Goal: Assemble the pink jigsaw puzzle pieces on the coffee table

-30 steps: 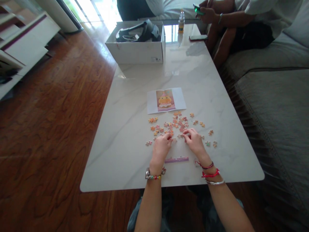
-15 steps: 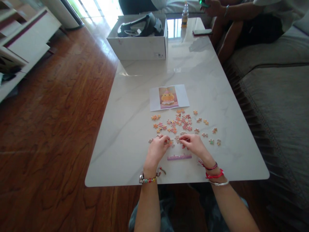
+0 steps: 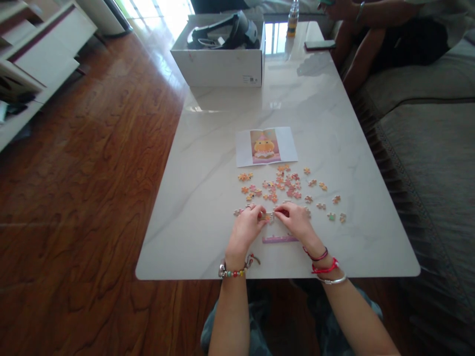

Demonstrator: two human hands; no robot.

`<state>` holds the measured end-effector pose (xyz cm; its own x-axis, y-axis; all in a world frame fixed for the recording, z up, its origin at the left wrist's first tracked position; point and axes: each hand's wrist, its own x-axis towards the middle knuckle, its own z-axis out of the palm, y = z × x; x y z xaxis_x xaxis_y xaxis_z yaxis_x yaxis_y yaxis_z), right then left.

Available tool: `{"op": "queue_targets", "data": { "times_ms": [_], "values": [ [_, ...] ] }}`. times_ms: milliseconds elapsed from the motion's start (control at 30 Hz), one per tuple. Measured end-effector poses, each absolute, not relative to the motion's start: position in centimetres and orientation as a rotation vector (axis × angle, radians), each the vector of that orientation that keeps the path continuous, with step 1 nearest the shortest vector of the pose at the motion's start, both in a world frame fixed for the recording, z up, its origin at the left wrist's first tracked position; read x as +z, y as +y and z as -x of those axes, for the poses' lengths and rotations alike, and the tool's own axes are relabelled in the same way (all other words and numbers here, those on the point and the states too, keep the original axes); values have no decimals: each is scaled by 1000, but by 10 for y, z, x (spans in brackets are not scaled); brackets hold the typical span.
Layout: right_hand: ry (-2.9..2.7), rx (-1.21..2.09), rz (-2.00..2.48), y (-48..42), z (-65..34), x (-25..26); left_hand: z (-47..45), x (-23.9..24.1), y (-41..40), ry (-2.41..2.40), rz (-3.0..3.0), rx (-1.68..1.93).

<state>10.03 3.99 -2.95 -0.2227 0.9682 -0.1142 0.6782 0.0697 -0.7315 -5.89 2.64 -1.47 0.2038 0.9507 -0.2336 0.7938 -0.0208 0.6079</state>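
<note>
My left hand (image 3: 245,228) and my right hand (image 3: 297,221) rest on the white marble table (image 3: 208,198), fingertips pinched together over small jigsaw pieces (image 3: 268,216) between them. Just below the hands lies a joined purple strip of puzzle pieces (image 3: 279,239). Several loose orange and pink puzzle pieces (image 3: 287,185) are scattered beyond my fingers. A printed reference picture (image 3: 265,146) of an orange character lies flat further up the table.
A white cardboard box (image 3: 218,62) holding a dark headset stands at the far end. A bottle (image 3: 293,17) and a phone (image 3: 319,45) sit near another person's arms (image 3: 356,29) on the grey sofa (image 3: 426,133). Wooden floor on the left.
My two hands have drawn closer together, fingertips now meeting over the pieces. The camera has shifted, so the table sits a little further right and lower in view.
</note>
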Motion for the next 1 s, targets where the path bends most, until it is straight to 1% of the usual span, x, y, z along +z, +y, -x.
{"op": "queue_targets", "data": {
  "times_ms": [233, 433, 667, 900, 1000],
  "values": [
    [-2018, 782, 1639, 36, -94, -33, 59, -19, 25, 1588, -1959, 254],
    [-2064, 708, 1622, 31, -91, -36, 49, -6, 10, 1654, -2044, 119],
    [-2105, 862, 1526, 32, -99, -33, 38, -1, 7, 1786, -2001, 69],
    [-2117, 827, 1510, 35, -100, -29, 36, -8, 16, 1892, -1941, 77],
    [-2062, 877, 1504, 39, -111, -26, 36, -9, 15, 1891, -1917, 96]
  ]
}}
